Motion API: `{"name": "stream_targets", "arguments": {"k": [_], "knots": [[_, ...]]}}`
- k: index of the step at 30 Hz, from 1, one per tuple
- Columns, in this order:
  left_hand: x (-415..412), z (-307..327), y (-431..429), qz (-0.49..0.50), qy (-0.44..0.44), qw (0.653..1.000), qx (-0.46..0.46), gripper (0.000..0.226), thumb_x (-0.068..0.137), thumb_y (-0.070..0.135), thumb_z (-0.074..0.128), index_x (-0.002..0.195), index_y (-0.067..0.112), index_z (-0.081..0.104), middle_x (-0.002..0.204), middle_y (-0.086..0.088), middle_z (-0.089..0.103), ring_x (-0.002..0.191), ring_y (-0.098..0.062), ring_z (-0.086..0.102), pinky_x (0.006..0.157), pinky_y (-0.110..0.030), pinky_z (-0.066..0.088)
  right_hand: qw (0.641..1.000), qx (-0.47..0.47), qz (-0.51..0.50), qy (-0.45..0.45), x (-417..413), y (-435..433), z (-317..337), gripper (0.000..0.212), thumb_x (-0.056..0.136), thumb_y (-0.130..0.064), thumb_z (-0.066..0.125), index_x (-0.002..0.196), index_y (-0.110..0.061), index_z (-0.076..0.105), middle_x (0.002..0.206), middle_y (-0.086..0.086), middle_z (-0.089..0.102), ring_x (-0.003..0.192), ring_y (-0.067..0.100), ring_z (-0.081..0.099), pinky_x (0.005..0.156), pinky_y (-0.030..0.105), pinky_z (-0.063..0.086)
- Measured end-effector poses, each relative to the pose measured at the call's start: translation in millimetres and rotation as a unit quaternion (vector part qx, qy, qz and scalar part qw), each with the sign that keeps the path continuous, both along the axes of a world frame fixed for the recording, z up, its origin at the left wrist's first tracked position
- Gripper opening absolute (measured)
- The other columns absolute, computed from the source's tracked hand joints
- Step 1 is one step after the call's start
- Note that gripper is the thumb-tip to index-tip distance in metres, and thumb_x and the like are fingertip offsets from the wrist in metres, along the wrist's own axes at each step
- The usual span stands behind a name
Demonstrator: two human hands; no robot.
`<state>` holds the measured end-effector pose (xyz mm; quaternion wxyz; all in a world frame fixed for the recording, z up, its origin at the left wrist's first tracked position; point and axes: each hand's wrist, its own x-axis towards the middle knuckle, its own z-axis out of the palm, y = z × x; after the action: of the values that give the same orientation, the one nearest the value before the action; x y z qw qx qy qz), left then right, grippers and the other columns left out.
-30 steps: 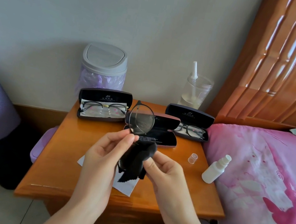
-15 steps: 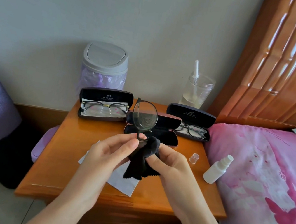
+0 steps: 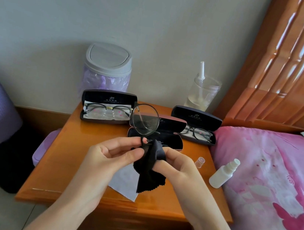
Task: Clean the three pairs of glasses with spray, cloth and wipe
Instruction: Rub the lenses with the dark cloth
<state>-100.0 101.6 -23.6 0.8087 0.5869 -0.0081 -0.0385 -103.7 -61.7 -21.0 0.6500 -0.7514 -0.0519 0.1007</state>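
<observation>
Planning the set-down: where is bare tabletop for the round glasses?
Free: nightstand left strip, from left case to the front edge, beside the white wipe; also the front right corner, nearer than the cap. Crowded: back row with middle case and right case.

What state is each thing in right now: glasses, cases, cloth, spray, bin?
Round glasses: held up, pinched by left hand.
Black cloth: gripped by right hand, bunched round the frame's lower part.
Left case: open, browline glasses inside.
Middle case: open, empty.
Right case: open, rectangular glasses inside.
Spray bottle: uncapped, tilted.
Cap: off, on the table.
Bin: lid shut.
</observation>
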Motion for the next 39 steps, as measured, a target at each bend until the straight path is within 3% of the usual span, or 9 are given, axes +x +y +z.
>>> {"name": "stream_targets", "arguments": {"k": [2, 6, 11, 13, 18, 22, 29, 33, 39], "knots": [[-0.2, 0.0, 0.8, 0.009, -0.002, 1.0, -0.008, 0.025, 0.063, 0.015, 0.07, 0.084, 0.026, 0.077, 0.094, 0.001, 0.076, 0.094, -0.008, 0.069, 0.076, -0.02, 0.051, 1.0, 0.009, 0.013, -0.002, -1.4, -1.1, 3.1, 0.02, 0.091, -0.005, 0.055, 0.105, -0.009, 0.068, 0.091, -0.002, 0.073, 0.091, 0.004, 0.067, 0.075, 0.01, 0.047], [0.7, -0.4, 0.6, 0.016, 0.009, 0.999, -0.027, 0.025, 0.064, 0.015, 0.069, 0.085, 0.025, 0.076, 0.094, 0.001, 0.076, 0.092, -0.008, 0.07, 0.07, -0.015, 0.054, 0.999, 0.037, 0.008, 0.0, -3.4, 1.4, 6.6, 0.028, 0.083, -0.026, 0.067, 0.108, -0.013, 0.068, 0.099, 0.001, 0.074, 0.096, 0.008, 0.069, 0.079, 0.014, 0.051], [-1.9, -1.0, -3.9, -0.006, 0.023, 0.999, -0.041, 0.026, 0.063, 0.014, 0.069, 0.087, 0.02, 0.076, 0.094, -0.003, 0.075, 0.09, -0.011, 0.07, 0.066, -0.014, 0.054, 0.998, 0.038, -0.051, -0.004, -2.9, 9.3, 5.3, 0.037, 0.066, -0.034, 0.072, 0.094, -0.01, 0.07, 0.079, -0.002, 0.074, 0.075, 0.006, 0.07, 0.064, 0.014, 0.051], [-1.8, -1.4, -4.1, -0.019, 0.029, 0.998, -0.044, 0.027, 0.065, 0.014, 0.068, 0.091, 0.018, 0.075, 0.096, -0.003, 0.075, 0.093, -0.011, 0.07, 0.069, -0.014, 0.055, 0.997, 0.033, -0.063, -0.004, -1.2, 9.4, 4.5, 0.037, 0.065, -0.033, 0.073, 0.092, -0.008, 0.071, 0.077, -0.001, 0.073, 0.073, 0.006, 0.07, 0.062, 0.012, 0.05], [-0.7, 0.4, -0.2, -0.055, 0.026, 0.997, -0.047, 0.03, 0.072, 0.017, 0.063, 0.101, 0.017, 0.072, 0.103, 0.0, 0.074, 0.099, -0.008, 0.067, 0.075, -0.014, 0.054, 0.997, 0.06, -0.043, 0.0, -1.0, 6.1, 4.4, 0.029, 0.074, -0.028, 0.068, 0.097, -0.011, 0.073, 0.088, 0.002, 0.077, 0.087, 0.01, 0.071, 0.072, 0.014, 0.051], [1.2, 1.1, 3.4, -0.076, 0.008, 0.997, -0.017, 0.032, 0.075, 0.022, 0.061, 0.105, 0.018, 0.071, 0.106, -0.001, 0.073, 0.103, -0.014, 0.066, 0.084, -0.022, 0.053, 0.997, 0.078, -0.017, 0.024, -0.3, 2.9, 5.3, 0.033, 0.075, -0.029, 0.067, 0.1, -0.008, 0.073, 0.094, 0.009, 0.075, 0.094, 0.021, 0.071, 0.081, 0.025, 0.053], [-2.2, -0.5, -3.3, -0.069, -0.025, 0.997, -0.004, 0.03, 0.073, 0.029, 0.059, 0.099, 0.025, 0.075, 0.103, 0.003, 0.074, 0.103, -0.008, 0.066, 0.089, -0.019, 0.051, 0.994, 0.082, -0.061, 0.033, -0.3, 11.9, 6.2, 0.048, 0.06, -0.032, 0.076, 0.094, 0.0, 0.07, 0.088, 0.015, 0.075, 0.084, 0.023, 0.073, 0.072, 0.025, 0.057], [-1.2, -1.6, -2.2, -0.061, -0.035, 0.997, 0.012, 0.03, 0.072, 0.029, 0.06, 0.099, 0.024, 0.074, 0.101, 0.002, 0.074, 0.102, -0.009, 0.066, 0.086, -0.019, 0.053, 0.992, 0.085, -0.09, 0.014, -1.8, 16.5, 7.0, 0.046, 0.062, -0.035, 0.072, 0.092, 0.0, 0.071, 0.084, 0.014, 0.074, 0.077, 0.017, 0.072, 0.066, 0.019, 0.055], [-2.0, -2.9, -3.8, -0.059, -0.04, 0.997, 0.0, 0.028, 0.075, 0.025, 0.06, 0.1, 0.024, 0.074, 0.104, 0.002, 0.073, 0.105, -0.009, 0.065, 0.087, -0.018, 0.052, 0.988, 0.106, -0.108, 0.006, -4.8, 17.0, 2.9, 0.04, 0.079, -0.04, 0.058, 0.09, -0.005, 0.074, 0.084, 0.012, 0.075, 0.084, 0.021, 0.072, 0.077, 0.025, 0.057]]}}
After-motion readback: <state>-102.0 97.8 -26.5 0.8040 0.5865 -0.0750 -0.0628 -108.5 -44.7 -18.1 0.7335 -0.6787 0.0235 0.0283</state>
